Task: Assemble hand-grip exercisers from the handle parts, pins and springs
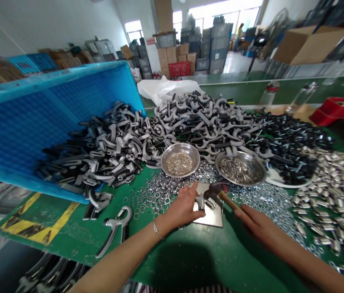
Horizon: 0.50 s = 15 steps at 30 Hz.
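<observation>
My left hand is closed around a grey hand-grip part, steadying it on a flat metal plate. In my right hand is a hammer, its wooden handle gripped near the end. The dark hammer head is just over the plate, beside the grey part; whether it touches cannot be made out. Behind the plate stand a metal bowl of small brass-coloured pieces and a metal bowl of pins. Loose metal rings lie around them.
A tipped blue crate spills grey and black handles across the green table. An assembled hand gripper lies at left. Black knobs with screws, silver springs and a red bin are on the right.
</observation>
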Motion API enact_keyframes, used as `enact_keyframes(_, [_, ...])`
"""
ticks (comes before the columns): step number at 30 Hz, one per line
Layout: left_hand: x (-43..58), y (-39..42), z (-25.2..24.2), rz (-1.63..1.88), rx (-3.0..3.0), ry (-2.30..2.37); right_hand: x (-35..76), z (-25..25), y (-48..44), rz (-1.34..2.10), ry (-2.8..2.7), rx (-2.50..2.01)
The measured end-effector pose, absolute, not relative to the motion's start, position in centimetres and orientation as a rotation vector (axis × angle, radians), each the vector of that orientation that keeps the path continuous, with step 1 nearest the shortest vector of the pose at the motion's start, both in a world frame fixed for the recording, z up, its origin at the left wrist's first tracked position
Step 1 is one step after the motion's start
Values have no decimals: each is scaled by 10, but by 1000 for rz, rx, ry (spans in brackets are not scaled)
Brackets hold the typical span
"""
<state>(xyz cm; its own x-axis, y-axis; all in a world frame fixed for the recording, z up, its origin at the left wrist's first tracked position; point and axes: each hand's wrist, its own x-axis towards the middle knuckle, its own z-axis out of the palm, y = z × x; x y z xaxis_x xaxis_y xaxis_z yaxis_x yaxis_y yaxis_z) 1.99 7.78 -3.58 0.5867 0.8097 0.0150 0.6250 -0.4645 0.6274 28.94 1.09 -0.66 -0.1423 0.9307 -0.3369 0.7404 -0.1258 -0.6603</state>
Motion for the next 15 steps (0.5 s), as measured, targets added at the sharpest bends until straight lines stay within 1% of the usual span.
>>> enact_keyframes(1, [20,75,-36,417,2232,1154,292,-12,12,1080,-1881,-1885])
enact_keyframes(2, [20,72,-36,405,2218,1177,294,-17,13,954,-1893,-1884])
enact_keyframes(5, [20,71,-27,379,2186,1205,285,-25,16,414,-2020,-1702])
enact_keyframes(6, [19,77,-21,405,2203,1202,277,-28,17,319,-2070,-1614])
enact_keyframes(7, [18,87,-13,455,2238,1206,268,-30,18,299,-2125,-1550])
enact_keyframes(10, [13,141,19,607,2398,1309,239,-41,24,403,-2229,-1524])
enact_keyframes(13, [16,215,43,460,2544,1443,225,-55,32,470,-2234,-1622])
enact_keyframes(15, [27,260,48,361,2594,1477,226,-63,38,486,-2237,-1632])
